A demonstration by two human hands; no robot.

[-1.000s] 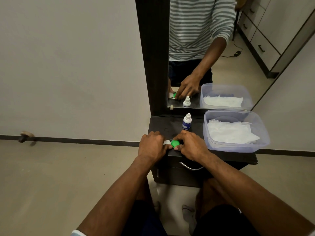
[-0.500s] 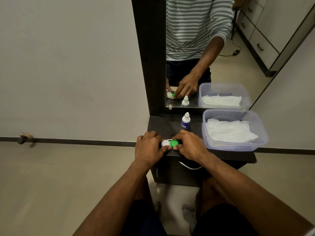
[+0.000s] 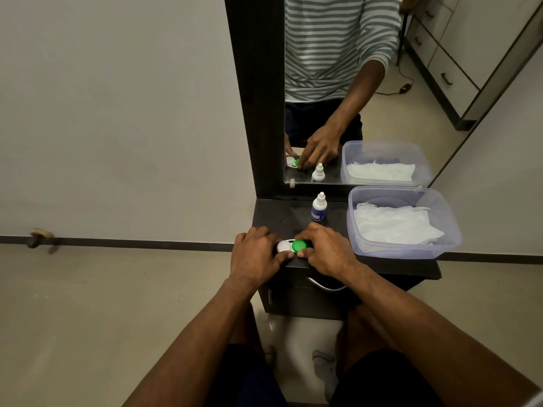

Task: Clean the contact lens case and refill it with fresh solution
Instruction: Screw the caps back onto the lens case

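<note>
Gripping the contact lens case (image 3: 291, 246) from both sides, the left hand (image 3: 255, 254) curls around the white cap (image 3: 283, 246) and the right hand (image 3: 326, 251) pinches the green cap (image 3: 299, 245), near the dark table's (image 3: 382, 264) front edge. A solution bottle (image 3: 318, 207) stands at 12 o'clock from the case, and a plastic tub (image 3: 446, 230) of tissues (image 3: 395, 226) sits at 2 o'clock.

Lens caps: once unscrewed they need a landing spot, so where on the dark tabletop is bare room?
Bare tabletop lies behind the left hand, left of the small bottle, up to the mirror frame. The right side is filled by the plastic tub; the front edge is crowded by both hands and the lens case.
</note>
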